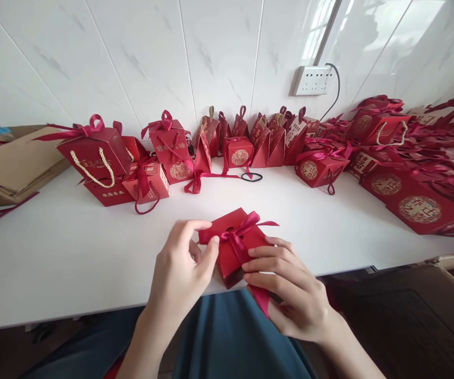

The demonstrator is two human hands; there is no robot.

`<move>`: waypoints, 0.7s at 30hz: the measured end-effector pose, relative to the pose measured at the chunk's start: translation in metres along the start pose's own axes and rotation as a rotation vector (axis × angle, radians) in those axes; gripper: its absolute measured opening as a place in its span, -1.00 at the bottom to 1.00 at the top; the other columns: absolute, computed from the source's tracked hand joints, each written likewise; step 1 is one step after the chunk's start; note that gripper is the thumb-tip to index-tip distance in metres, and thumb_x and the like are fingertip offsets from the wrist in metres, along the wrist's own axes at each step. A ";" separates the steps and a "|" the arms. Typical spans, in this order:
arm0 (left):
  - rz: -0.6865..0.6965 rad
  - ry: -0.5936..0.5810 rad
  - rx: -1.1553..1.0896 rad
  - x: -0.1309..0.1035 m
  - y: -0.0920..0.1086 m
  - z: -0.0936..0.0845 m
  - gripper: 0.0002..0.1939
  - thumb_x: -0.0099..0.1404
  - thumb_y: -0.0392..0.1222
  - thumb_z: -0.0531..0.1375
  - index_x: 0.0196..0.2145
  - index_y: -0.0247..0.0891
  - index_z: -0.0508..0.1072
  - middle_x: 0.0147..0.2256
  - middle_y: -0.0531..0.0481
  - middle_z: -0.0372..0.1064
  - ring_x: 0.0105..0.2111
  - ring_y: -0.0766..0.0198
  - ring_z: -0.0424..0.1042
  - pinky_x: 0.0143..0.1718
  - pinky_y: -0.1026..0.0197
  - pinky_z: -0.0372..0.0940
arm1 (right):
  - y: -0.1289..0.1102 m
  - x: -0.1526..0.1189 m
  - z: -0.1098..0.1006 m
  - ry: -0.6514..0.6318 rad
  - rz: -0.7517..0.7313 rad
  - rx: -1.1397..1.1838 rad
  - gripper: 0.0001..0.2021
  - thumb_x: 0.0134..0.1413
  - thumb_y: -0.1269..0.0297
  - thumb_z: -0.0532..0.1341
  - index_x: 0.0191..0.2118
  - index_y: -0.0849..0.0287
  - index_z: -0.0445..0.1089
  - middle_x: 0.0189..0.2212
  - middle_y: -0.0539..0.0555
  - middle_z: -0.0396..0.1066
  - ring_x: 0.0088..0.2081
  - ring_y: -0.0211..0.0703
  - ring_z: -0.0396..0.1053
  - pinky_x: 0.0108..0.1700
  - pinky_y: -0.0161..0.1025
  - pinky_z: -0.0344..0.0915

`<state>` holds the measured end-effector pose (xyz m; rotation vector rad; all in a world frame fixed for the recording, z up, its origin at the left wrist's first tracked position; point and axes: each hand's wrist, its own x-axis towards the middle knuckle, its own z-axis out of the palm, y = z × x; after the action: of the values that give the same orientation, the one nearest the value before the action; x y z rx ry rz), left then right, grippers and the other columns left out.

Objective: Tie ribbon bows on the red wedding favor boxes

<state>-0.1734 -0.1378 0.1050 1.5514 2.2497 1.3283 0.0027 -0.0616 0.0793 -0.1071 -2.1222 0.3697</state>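
A small red gift box [227, 258] sits at the front edge of the white table, its top tied with a crimson ribbon bow [233, 236]. My left hand [185, 258] is at the box's left side, thumb and forefinger closed around the bow's left loop. Curved over the right side of the box, my right hand [290, 287] grips it with the fingers on top. A ribbon tail [260, 300] hangs down by the right fingers over the table edge. The right thumb is mostly hidden.
Several red gift boxes [167, 139] line the back of the white table [72, 263]. A pile of more boxes [420, 205] stands at the right. Flattened cardboard [21, 158] lies at the left, a black hair tie [252, 177] mid-table. An open carton [420, 305] is lower right.
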 end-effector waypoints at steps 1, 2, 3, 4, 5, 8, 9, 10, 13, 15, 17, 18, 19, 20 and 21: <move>0.072 0.048 0.077 0.002 0.001 0.000 -0.75 0.23 -0.15 0.16 -0.12 -0.21 0.40 -0.21 -0.05 0.30 -0.52 0.37 0.35 -0.51 0.27 0.32 | 0.000 -0.001 0.000 -0.011 -0.001 -0.019 -0.82 0.07 0.54 0.16 -0.21 0.23 0.41 -0.32 0.12 0.53 -0.17 -0.05 0.46 0.01 0.06 0.31; 0.157 0.086 0.133 0.005 0.003 -0.001 -0.73 0.23 -0.18 0.16 -0.09 -0.21 0.40 -0.14 -0.09 0.27 -0.39 0.30 0.40 -0.40 0.23 0.37 | -0.001 -0.001 -0.001 -0.021 -0.001 -0.033 -0.83 0.08 0.53 0.16 -0.21 0.23 0.41 -0.33 0.12 0.52 -0.19 -0.07 0.46 0.02 0.06 0.30; 0.245 0.099 0.158 0.008 0.005 -0.001 -0.75 0.25 -0.21 0.14 -0.10 -0.21 0.42 -0.10 -0.12 0.24 -0.25 0.23 0.40 -0.28 0.19 0.38 | -0.001 -0.002 -0.001 -0.027 -0.003 -0.043 -0.84 0.10 0.53 0.15 -0.21 0.24 0.41 -0.32 0.12 0.52 -0.20 -0.08 0.45 0.03 0.07 0.28; 0.327 0.077 0.150 0.010 0.007 -0.002 -0.79 0.27 -0.24 0.12 -0.14 -0.20 0.44 -0.08 -0.12 0.23 -0.13 0.18 0.37 -0.17 0.16 0.36 | -0.001 -0.002 -0.001 -0.030 -0.010 -0.054 -0.85 0.12 0.52 0.15 -0.21 0.25 0.42 -0.32 0.12 0.52 -0.20 -0.09 0.44 0.03 0.07 0.27; 0.395 0.023 0.122 0.013 0.009 -0.002 -0.82 0.29 -0.27 0.10 -0.18 -0.19 0.46 -0.08 -0.10 0.24 -0.06 0.17 0.33 -0.08 0.16 0.33 | -0.002 -0.003 0.000 -0.032 -0.019 -0.069 -0.85 0.13 0.52 0.15 -0.22 0.26 0.42 -0.32 0.12 0.52 -0.20 -0.10 0.44 0.04 0.08 0.25; 0.460 -0.161 0.059 0.018 0.011 0.001 -0.79 0.34 -0.33 0.06 -0.27 -0.17 0.49 -0.13 -0.03 0.31 -0.06 0.24 0.32 -0.03 0.19 0.29 | -0.008 -0.003 0.001 -0.046 -0.045 -0.117 -0.88 0.13 0.51 0.16 -0.25 0.28 0.43 -0.33 0.11 0.52 -0.22 -0.13 0.43 0.08 0.06 0.21; 0.451 -0.198 0.060 0.019 0.010 0.003 -0.79 0.34 -0.33 0.06 -0.26 -0.17 0.49 -0.13 -0.02 0.33 -0.08 0.24 0.33 -0.03 0.18 0.29 | -0.012 -0.002 0.001 -0.059 -0.048 -0.131 -0.89 0.12 0.51 0.17 -0.26 0.28 0.43 -0.34 0.10 0.52 -0.24 -0.15 0.43 0.09 0.05 0.20; 0.438 -0.217 0.065 0.019 0.009 0.004 -0.79 0.34 -0.32 0.06 -0.25 -0.17 0.49 -0.14 -0.01 0.34 -0.09 0.24 0.33 -0.02 0.16 0.28 | -0.015 -0.002 0.000 -0.078 -0.049 -0.135 -0.91 0.12 0.50 0.18 -0.28 0.27 0.43 -0.37 0.08 0.52 -0.27 -0.17 0.43 0.10 0.05 0.19; 0.399 -0.235 0.051 0.018 0.003 0.007 -0.80 0.34 -0.31 0.07 -0.25 -0.16 0.49 -0.16 0.00 0.37 -0.10 0.23 0.34 -0.01 0.12 0.26 | -0.020 -0.002 -0.007 -0.092 -0.029 -0.016 -0.86 0.19 0.37 0.14 -0.38 0.23 0.39 -0.50 0.03 0.46 -0.40 -0.21 0.40 0.03 0.03 0.26; 0.374 -0.248 0.024 0.018 0.000 0.008 -0.80 0.34 -0.29 0.07 -0.25 -0.14 0.49 -0.15 0.01 0.38 -0.08 0.23 0.34 0.01 0.11 0.25 | -0.013 0.000 -0.016 0.010 0.034 0.080 -0.83 0.22 0.34 0.09 -0.38 0.21 0.36 -0.53 0.03 0.41 -0.43 -0.21 0.38 -0.12 -0.04 0.35; 0.352 -0.264 0.003 0.018 -0.001 0.009 -0.80 0.34 -0.27 0.07 -0.24 -0.12 0.49 -0.13 0.01 0.37 -0.05 0.22 0.33 0.03 0.10 0.25 | 0.003 0.002 -0.022 0.134 0.170 0.017 -0.91 0.17 0.41 0.11 -0.27 0.20 0.37 -0.41 0.09 0.42 -0.33 -0.15 0.40 -0.23 -0.12 0.38; 0.342 -0.270 -0.003 0.018 -0.001 0.009 -0.80 0.34 -0.26 0.07 -0.23 -0.12 0.49 -0.12 0.01 0.37 -0.04 0.21 0.33 0.04 0.09 0.24 | 0.012 0.003 -0.024 0.151 0.252 -0.068 -0.87 0.14 0.44 0.15 -0.18 0.20 0.36 -0.32 0.13 0.43 -0.25 -0.12 0.41 -0.22 -0.14 0.38; 0.335 -0.275 -0.005 0.019 -0.001 0.009 -0.79 0.35 -0.26 0.06 -0.22 -0.11 0.49 -0.12 0.01 0.37 -0.03 0.21 0.32 0.05 0.08 0.24 | 0.021 0.004 -0.024 0.130 0.316 -0.134 -0.80 0.12 0.45 0.18 -0.10 0.20 0.35 -0.23 0.16 0.42 -0.18 -0.10 0.41 -0.18 -0.14 0.39; 0.333 -0.276 -0.006 0.019 -0.001 0.010 -0.79 0.35 -0.26 0.05 -0.20 -0.11 0.49 -0.11 0.00 0.37 -0.03 0.21 0.32 0.06 0.07 0.23 | 0.029 0.004 -0.024 0.090 0.355 -0.164 -0.77 0.13 0.45 0.21 -0.07 0.20 0.35 -0.18 0.18 0.41 -0.14 -0.09 0.41 -0.15 -0.14 0.39; 0.333 -0.276 -0.007 0.020 -0.001 0.010 -0.78 0.35 -0.26 0.05 -0.19 -0.10 0.49 -0.11 0.00 0.37 -0.02 0.20 0.32 0.07 0.06 0.23 | 0.035 0.005 -0.022 0.042 0.368 -0.166 -0.79 0.14 0.44 0.21 -0.08 0.19 0.36 -0.17 0.17 0.41 -0.13 -0.10 0.41 -0.13 -0.16 0.40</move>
<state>-0.1779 -0.1163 0.1057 2.0325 1.8811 1.0986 0.0162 -0.0225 0.0836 -0.6017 -2.0868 0.4002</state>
